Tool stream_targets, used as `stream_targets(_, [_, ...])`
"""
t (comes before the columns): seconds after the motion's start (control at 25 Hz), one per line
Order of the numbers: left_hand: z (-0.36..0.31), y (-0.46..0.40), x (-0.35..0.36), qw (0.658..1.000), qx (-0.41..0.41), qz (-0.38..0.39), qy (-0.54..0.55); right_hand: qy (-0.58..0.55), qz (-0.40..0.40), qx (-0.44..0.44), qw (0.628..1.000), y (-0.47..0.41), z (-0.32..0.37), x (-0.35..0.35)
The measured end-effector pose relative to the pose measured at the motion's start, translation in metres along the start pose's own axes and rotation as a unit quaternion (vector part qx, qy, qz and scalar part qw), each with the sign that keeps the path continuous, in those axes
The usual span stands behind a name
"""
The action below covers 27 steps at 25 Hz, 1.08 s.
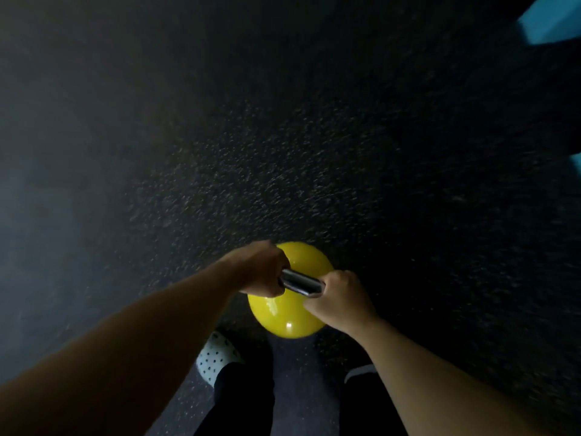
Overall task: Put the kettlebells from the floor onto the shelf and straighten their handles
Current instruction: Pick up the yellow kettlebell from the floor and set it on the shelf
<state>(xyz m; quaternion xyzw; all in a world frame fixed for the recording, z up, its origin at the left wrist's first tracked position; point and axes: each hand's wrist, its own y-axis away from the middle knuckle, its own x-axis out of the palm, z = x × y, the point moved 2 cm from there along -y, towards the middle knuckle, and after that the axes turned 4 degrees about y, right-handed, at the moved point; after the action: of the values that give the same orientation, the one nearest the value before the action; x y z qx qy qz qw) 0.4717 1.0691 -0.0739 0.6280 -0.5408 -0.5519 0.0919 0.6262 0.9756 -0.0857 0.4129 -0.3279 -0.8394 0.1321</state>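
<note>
- Head view looks pretty much straight down at a yellow kettlebell (290, 316) over dark speckled floor (283, 152); can't tell if it's resting there or lifted off.
- Left hand (261, 269) is clenched around the left end of the kettlebell's metal handle (301, 283).
- Right hand (341, 298) is wrapped tight on the handle's right end, so both fists sit on top of the kettlebell with a bit of bare handle between them.
- Just below the kettlebell: a white dotted shoe (215, 355) and black trouser legs (245, 401).
- Something blue (551, 22) sits way off toward the top right corner, too blurry to call.
</note>
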Motion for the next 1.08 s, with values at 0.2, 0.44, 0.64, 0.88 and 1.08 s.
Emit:
stream_targets(0.2, [-0.168,-0.061,-0.078,0.995,0.076,0.006,-0.064,-0.053,-0.07,0.067,0.994,0.052,-0.108,-0.131])
stream_targets(0.44, [-0.375,-0.14,-0.167,0.974,0.18,-0.025,-0.132,-0.046,-0.19,0.133,0.972,0.122,-0.234,-0.295])
stream_targets(0.64, [-0.536,-0.203,-0.236,0.936,0.282,-0.07,-0.197,-0.03,-0.286,0.205,0.936,0.169,-0.329,-0.416])
stream_targets(0.88, [-0.708,-0.267,-0.312,0.876,0.406,-0.103,-0.238,0.021,-0.422,0.271,0.865,0.202,-0.433,-0.542])
stream_targets(1.08, [-0.821,-0.316,-0.356,0.84,0.47,-0.122,-0.243,0.019,-0.504,0.305,0.808,0.216,-0.504,-0.623])
